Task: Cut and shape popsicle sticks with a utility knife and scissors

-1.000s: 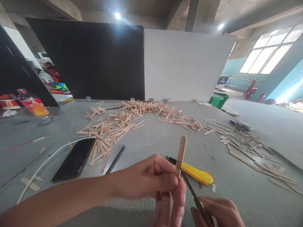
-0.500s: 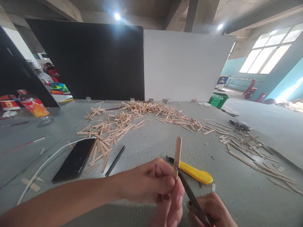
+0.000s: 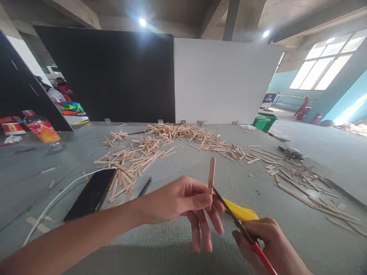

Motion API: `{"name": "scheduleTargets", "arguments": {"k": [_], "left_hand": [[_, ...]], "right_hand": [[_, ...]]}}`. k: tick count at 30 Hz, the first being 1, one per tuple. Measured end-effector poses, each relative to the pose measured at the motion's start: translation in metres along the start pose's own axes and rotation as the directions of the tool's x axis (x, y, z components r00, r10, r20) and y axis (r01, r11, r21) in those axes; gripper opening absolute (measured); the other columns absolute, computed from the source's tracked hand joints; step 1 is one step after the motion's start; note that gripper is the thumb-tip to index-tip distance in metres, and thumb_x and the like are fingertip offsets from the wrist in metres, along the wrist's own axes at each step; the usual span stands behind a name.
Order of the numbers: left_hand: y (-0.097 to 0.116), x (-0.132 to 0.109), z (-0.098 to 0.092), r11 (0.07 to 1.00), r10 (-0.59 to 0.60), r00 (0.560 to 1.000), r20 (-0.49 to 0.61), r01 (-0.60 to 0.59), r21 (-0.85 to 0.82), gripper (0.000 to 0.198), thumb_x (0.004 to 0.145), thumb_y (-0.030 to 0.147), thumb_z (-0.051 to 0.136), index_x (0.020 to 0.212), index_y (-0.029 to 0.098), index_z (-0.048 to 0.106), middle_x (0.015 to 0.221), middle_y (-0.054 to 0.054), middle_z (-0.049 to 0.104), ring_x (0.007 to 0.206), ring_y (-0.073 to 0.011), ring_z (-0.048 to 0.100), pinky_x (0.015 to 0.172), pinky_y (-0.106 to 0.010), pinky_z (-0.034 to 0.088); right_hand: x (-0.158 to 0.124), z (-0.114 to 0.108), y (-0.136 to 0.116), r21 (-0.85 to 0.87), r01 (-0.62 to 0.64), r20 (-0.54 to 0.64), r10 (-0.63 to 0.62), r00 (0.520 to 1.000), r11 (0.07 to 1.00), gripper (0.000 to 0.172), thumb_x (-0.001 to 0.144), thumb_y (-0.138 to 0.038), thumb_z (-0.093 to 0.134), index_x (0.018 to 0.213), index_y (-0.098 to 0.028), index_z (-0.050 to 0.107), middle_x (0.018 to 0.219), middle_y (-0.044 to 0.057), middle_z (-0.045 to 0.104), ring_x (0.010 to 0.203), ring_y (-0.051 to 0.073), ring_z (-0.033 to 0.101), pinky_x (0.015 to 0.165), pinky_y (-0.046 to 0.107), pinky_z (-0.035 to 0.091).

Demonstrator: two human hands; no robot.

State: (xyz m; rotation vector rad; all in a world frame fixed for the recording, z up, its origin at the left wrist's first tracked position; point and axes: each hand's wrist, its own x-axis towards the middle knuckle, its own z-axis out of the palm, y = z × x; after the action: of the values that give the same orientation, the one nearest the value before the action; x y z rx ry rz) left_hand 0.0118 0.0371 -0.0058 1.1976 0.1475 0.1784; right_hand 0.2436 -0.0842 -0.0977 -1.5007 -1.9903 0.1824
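Between thumb and forefinger, my left hand (image 3: 192,200) pinches a wooden craft stick (image 3: 212,172) upright; its other fingers hang loose below. A small dark outline is drawn low on the stick. My right hand (image 3: 271,236) is closed around red-handled scissors (image 3: 239,225), whose dark blades reach up to the stick's right edge at the drawn mark. Behind the blades lies a yellow utility knife (image 3: 242,211), partly hidden by my left fingers and the scissors. A dark pen (image 3: 146,186) lies beyond my left forearm, which covers its lower end.
A heap of craft sticks (image 3: 183,133) spreads across the table's back and left. Split sticks and scraps (image 3: 318,198) lie at right. A black phone (image 3: 90,194) with a white cable rests at left, a drink bottle (image 3: 43,128) farther left. Black and white panels (image 3: 229,80) stand behind.
My left hand has risen slightly with the stick and its lower fingers have spread. My right hand has moved up with the scissors, bringing the red handle into view.
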Motion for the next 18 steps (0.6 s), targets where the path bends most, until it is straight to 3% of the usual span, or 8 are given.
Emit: {"name": "scheduleTargets", "arguments": {"k": [3, 5, 7, 10, 13, 16, 18], "left_hand": [[0.007, -0.005, 0.008, 0.987, 0.036, 0.965, -0.260, 0.007, 0.162, 0.033, 0.100, 0.048, 0.064, 0.099, 0.015, 0.064, 0.087, -0.007, 0.073, 0.060, -0.0154, 0.072, 0.051, -0.024, 0.056], [0.008, -0.008, 0.015, 0.934, 0.123, 0.879, -0.461, 0.055, 0.353, 0.032, 0.098, 0.047, 0.067, 0.100, 0.015, 0.064, 0.089, -0.007, 0.072, 0.066, -0.0162, 0.072, 0.053, -0.024, 0.055], [0.005, -0.011, 0.022, 0.806, 0.256, 0.784, -0.565, 0.150, 0.573, 0.032, 0.094, 0.045, 0.072, 0.108, 0.017, 0.067, 0.090, -0.006, 0.074, 0.071, -0.0168, 0.070, 0.059, -0.026, 0.055], [-0.002, -0.012, 0.028, 0.548, 0.420, 0.722, -0.550, 0.281, 0.788, 0.029, 0.093, 0.041, 0.071, 0.112, 0.018, 0.071, 0.088, -0.005, 0.077, 0.068, -0.0162, 0.067, 0.066, -0.028, 0.051], [-0.007, -0.010, 0.029, 0.400, 0.473, 0.725, -0.500, 0.329, 0.856, 0.022, 0.099, 0.033, 0.057, 0.094, 0.016, 0.071, 0.073, -0.003, 0.073, 0.059, -0.0142, 0.062, 0.060, -0.027, 0.044], [-0.006, -0.009, 0.028, 0.359, 0.457, 0.749, -0.481, 0.339, 0.869, 0.032, 0.101, 0.029, 0.049, 0.077, 0.016, 0.065, 0.060, -0.001, 0.064, 0.052, -0.0120, 0.055, 0.054, -0.026, 0.038], [-0.005, -0.010, 0.028, 0.420, 0.415, 0.764, -0.495, 0.322, 0.849, 0.035, 0.103, 0.031, 0.045, 0.078, 0.016, 0.065, 0.059, 0.000, 0.063, 0.050, -0.0112, 0.055, 0.052, -0.024, 0.039]], "right_hand": [[0.007, -0.005, -0.001, -0.061, -0.044, -0.014, 0.044, 0.999, 0.997, 0.051, 0.100, -0.034, 0.049, 0.051, -0.021, 0.049, 0.053, -0.006, 0.029, 0.050, 0.013, 0.027, 0.046, 0.026, 0.035], [0.007, -0.004, -0.002, -0.072, -0.088, -0.030, 0.086, 0.996, 0.994, 0.052, 0.100, -0.033, 0.048, 0.050, -0.022, 0.044, 0.058, -0.006, 0.022, 0.053, 0.013, 0.023, 0.045, 0.025, 0.032], [0.004, -0.001, -0.002, -0.072, -0.115, -0.042, 0.112, 0.993, 0.991, 0.050, 0.100, -0.032, 0.048, 0.051, -0.022, 0.043, 0.059, -0.006, 0.021, 0.054, 0.013, 0.021, 0.044, 0.024, 0.031], [-0.001, 0.003, -0.002, -0.064, -0.113, -0.049, 0.110, 0.993, 0.992, 0.047, 0.098, -0.033, 0.049, 0.052, -0.021, 0.048, 0.054, -0.006, 0.029, 0.053, 0.013, 0.022, 0.044, 0.023, 0.032], [-0.004, 0.006, -0.002, -0.078, -0.082, -0.058, 0.078, 0.995, 0.994, 0.045, 0.096, -0.032, 0.052, 0.053, -0.020, 0.050, 0.053, -0.005, 0.033, 0.052, 0.013, 0.023, 0.044, 0.024, 0.032], [-0.006, 0.007, 0.000, -0.079, -0.060, -0.045, 0.056, 0.997, 0.995, 0.042, 0.095, -0.029, 0.052, 0.053, -0.020, 0.050, 0.054, -0.006, 0.031, 0.053, 0.013, 0.022, 0.044, 0.024, 0.032], [-0.007, 0.008, 0.002, -0.060, -0.062, -0.035, 0.060, 0.998, 0.996, 0.043, 0.095, -0.029, 0.053, 0.054, -0.020, 0.052, 0.054, -0.005, 0.031, 0.054, 0.013, 0.022, 0.044, 0.025, 0.032]]}}
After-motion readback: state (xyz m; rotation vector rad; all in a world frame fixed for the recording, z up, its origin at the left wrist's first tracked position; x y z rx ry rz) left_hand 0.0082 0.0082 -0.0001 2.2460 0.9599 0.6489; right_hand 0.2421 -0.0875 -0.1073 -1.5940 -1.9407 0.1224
